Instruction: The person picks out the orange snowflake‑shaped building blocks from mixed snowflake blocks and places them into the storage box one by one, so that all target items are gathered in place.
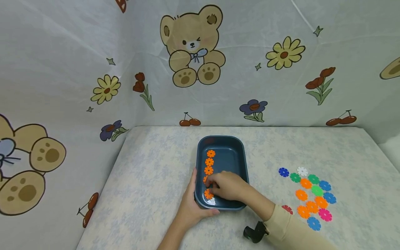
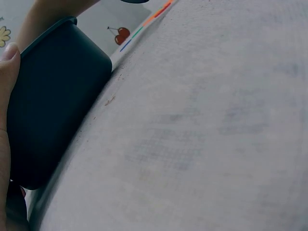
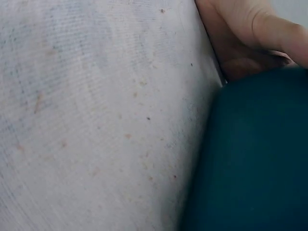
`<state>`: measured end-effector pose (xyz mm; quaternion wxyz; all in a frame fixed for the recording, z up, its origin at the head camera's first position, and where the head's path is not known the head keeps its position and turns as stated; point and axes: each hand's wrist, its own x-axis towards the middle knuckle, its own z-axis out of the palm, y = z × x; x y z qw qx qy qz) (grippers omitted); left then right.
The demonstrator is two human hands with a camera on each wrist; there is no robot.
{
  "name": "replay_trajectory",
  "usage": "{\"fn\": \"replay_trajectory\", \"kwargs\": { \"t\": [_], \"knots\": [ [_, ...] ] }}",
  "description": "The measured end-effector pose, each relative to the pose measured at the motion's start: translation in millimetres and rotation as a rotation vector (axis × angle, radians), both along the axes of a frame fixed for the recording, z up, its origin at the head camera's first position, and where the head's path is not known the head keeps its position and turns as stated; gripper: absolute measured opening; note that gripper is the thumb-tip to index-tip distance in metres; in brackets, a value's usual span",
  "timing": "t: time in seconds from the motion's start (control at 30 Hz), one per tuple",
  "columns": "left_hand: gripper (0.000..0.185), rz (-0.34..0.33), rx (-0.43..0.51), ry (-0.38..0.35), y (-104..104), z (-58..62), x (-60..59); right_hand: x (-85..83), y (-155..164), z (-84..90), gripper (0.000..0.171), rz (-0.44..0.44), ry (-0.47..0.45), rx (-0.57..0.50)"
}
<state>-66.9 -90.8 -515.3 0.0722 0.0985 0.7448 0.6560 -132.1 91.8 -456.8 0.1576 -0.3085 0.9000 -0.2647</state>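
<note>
While the left hand (image 1: 191, 203) clasps the near left corner of the dark blue tray (image 1: 237, 152), thumb along the near wall and fingers up the left wall, the right hand (image 1: 227, 185) reaches inside with curled fingers down on an orange flower disc (image 1: 208, 193) at the near end of the tray floor; whether it pinches the disc cannot be told. That tray sits near the middle of the pale mat (image 1: 156, 173), its long axis running away from the person. Inside, a row of orange discs (image 1: 209, 161) lines the left side, following that axis toward the far wall. Well apart to the right, a loose cluster of coloured discs (image 1: 309, 194) lies flat on the mat, orange, blue, green, pink and white. Beyond everything hangs a cartoon bear cloth (image 1: 192, 45).
</note>
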Motion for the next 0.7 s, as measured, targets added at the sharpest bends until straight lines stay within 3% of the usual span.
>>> {"fn": "replay_trajectory", "kwargs": {
  "t": [0.2,0.4,0.53,0.7],
  "knots": [
    [0.135,-0.008,0.017,0.015,-0.6,0.2,0.8,4.7,11.1,13.8,0.010,-0.019,0.013,-0.039],
    [0.137,0.023,-0.047,0.015,-0.1,0.5,0.4,9.7,47.4,36.5,0.015,-0.127,0.112,-0.092],
    [0.139,0.031,-0.072,0.011,1.5,1.6,0.4,14.5,87.1,43.3,0.018,-0.245,0.142,-0.026],
    [0.140,0.042,-0.073,-0.004,2.9,2.3,0.4,19.8,145.1,36.0,0.027,-0.401,0.115,0.118]
  ]
}}
